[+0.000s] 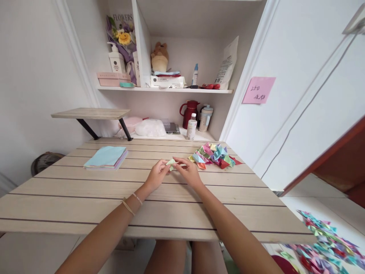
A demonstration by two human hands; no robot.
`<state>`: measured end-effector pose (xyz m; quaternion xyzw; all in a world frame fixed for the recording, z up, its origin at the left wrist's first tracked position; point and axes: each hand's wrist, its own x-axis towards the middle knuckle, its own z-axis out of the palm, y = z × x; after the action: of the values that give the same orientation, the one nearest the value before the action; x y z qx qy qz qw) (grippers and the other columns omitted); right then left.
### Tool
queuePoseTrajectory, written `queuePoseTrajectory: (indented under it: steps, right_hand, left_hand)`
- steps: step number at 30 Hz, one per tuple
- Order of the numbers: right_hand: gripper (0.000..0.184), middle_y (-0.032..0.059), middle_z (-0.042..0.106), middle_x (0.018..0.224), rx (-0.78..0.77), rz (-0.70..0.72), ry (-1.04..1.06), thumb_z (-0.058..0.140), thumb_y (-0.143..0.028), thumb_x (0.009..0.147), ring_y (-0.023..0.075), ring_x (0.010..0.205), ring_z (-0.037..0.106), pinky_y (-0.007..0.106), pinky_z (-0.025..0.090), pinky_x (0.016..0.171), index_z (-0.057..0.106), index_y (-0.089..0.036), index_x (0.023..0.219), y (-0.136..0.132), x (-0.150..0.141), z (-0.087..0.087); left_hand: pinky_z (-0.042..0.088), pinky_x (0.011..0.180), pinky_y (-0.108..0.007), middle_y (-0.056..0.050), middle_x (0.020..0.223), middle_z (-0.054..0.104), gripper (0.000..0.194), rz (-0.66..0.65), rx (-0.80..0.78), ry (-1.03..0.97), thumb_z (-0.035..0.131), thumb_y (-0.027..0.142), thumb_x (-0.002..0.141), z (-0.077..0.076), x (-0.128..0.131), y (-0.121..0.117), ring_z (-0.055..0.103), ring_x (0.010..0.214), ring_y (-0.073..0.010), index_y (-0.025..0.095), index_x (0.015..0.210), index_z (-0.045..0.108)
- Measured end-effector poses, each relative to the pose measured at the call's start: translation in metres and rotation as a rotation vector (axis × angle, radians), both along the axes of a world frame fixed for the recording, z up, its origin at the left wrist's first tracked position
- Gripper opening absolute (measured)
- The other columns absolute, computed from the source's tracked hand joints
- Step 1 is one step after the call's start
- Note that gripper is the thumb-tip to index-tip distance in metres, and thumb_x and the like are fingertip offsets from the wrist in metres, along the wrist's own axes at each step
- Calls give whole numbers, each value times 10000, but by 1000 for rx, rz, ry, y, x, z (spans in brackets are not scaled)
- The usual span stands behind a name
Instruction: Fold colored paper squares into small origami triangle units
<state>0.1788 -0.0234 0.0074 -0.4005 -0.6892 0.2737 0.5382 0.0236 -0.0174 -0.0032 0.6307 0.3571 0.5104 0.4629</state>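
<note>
My left hand and my right hand meet at the middle of the wooden table. Both pinch a small pale green folded paper piece between their fingertips, just above the tabletop. Right of my hands lies a pile of folded coloured paper pieces. A stack of flat paper sheets, light blue on top, rests on the table to the left.
Behind the table stand a red jug, a small bottle and a cup. A shelf above holds bottles, a box and a plush toy. More folded pieces lie low at the right. A pink note hangs on the wall.
</note>
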Motion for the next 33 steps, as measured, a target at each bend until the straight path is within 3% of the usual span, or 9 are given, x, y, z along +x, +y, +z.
queuePoseTrajectory:
  steps: [4,8,16,23,27,33]
  right_hand:
    - [179,58,685,826,60,-82,-126,591,-326,731,191,778,611,266,475,606,682,-197,814,5,7,-2]
    - [139,34,695,741,38,-34,-226,581,-286,737,167,674,616,253,460,585,691,-208,772,4,9,-2]
    - [152,32,675,598,-105,7,-264,611,-286,676,145,531,596,209,424,464,694,-159,675,-1,10,4]
    - [120,27,675,611,-76,57,-338,593,-234,661,153,573,607,219,453,526,676,-165,608,0,11,0]
    - [140,26,679,673,-65,97,-307,559,-251,696,151,622,609,226,460,574,670,-169,671,1,7,-3]
    - [170,29,671,696,-77,94,-273,525,-267,726,138,622,593,222,446,575,649,-152,708,0,3,-4]
  left_hand:
    - [465,703,-260,-49,801,667,231,55,167,223,546,371,743,7,-3,-5,605,764,-163,164,795,634]
    - [453,661,-251,-47,762,669,201,111,317,329,568,362,728,13,-6,-7,596,746,-172,191,724,673]
    - [402,572,-239,-38,660,640,198,129,379,442,560,336,733,13,-10,-4,552,633,-150,188,654,664]
    - [403,540,-225,-42,715,643,191,149,295,373,565,347,717,13,-9,-4,562,681,-160,187,660,651]
    - [456,640,-250,-43,713,644,202,132,133,170,596,359,686,8,-10,1,578,701,-163,162,686,641]
    - [487,619,-235,-34,738,636,241,110,-135,-118,634,352,667,0,-8,6,588,662,-123,131,763,616]
